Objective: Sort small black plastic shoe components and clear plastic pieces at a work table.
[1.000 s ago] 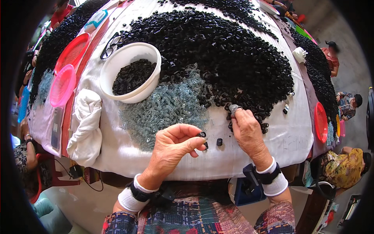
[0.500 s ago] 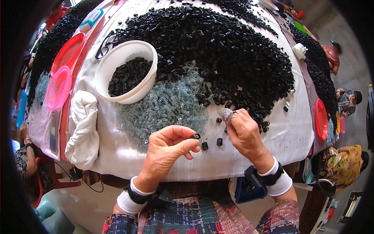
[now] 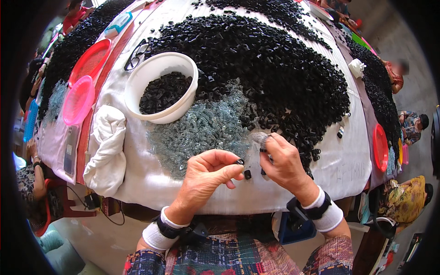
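Observation:
Between thumb and fingertips my left hand [image 3: 206, 175] pinches a small black plastic cap [image 3: 240, 162] with a round opening. My right hand [image 3: 288, 164] is to its right, fingers curled. A grey, fuzzy-looking bit [image 3: 260, 137] shows at its fingertips; whether it is a finger cover or a clump of springs, I cannot tell. One loose black cap [image 3: 248, 174] lies on the cloth between the hands. Beyond them spreads a heap of small metal coil springs [image 3: 201, 133], against a much larger heap of black caps [image 3: 261, 59].
A white bowl [image 3: 134, 87] partly filled with black caps stands left of the springs. Near it are a twisted white cloth [image 3: 106, 149], eyeglasses [image 3: 136, 55], a pink basket [image 3: 78, 101] and a red basket [image 3: 107, 46]. Other people sit at neighbouring tables.
The whole view has shifted, moving the table contents rightward in the picture. Over the table, my right hand has moved left, closer to my left hand, which keeps its cap.

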Available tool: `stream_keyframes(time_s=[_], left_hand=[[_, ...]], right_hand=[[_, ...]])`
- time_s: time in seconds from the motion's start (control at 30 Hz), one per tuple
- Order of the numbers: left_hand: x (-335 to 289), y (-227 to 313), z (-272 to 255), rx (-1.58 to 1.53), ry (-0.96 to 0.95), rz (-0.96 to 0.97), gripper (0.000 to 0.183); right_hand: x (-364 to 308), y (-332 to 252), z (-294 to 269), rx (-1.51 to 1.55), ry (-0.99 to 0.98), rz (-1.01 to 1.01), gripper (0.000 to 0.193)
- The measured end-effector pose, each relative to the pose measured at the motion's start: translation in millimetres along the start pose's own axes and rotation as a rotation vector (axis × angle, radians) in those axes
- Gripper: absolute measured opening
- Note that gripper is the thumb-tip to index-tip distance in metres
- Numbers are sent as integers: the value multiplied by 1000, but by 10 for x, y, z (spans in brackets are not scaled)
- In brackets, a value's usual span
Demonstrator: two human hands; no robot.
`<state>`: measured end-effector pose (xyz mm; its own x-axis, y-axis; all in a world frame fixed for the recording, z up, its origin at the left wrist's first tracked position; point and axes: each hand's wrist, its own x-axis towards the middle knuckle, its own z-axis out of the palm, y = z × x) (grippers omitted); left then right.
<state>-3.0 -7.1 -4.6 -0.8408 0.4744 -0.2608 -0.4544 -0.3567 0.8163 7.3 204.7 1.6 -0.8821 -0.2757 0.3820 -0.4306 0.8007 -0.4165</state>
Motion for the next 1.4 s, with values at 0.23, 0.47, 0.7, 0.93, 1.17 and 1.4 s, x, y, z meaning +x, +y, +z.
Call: stream_keyframes(time_s=[0.23,0.47,0.7,0.93,1.17,1.4], left_hand=[[48,-85,33,-347,-182,-138,16],[-7,-39,52,-356,-195,-98,16],[-42,-31,137,-121,-119,49,15],[-92,10,182,-36,-66,68,16],[-93,-5,158,-43,-44,89,17],[-78,-24,139,-62,-28,97,20]], right_hand=[[-58,-338,-117,713,94,192,39],[-55,-448,-169,508,131,71,30],[-72,-519,-213,499,214,162,27],[-52,-576,-178,497,319,147,27],[-48,-569,-142,476,261,136,25],[-38,-579,-123,424,242,160,23]])
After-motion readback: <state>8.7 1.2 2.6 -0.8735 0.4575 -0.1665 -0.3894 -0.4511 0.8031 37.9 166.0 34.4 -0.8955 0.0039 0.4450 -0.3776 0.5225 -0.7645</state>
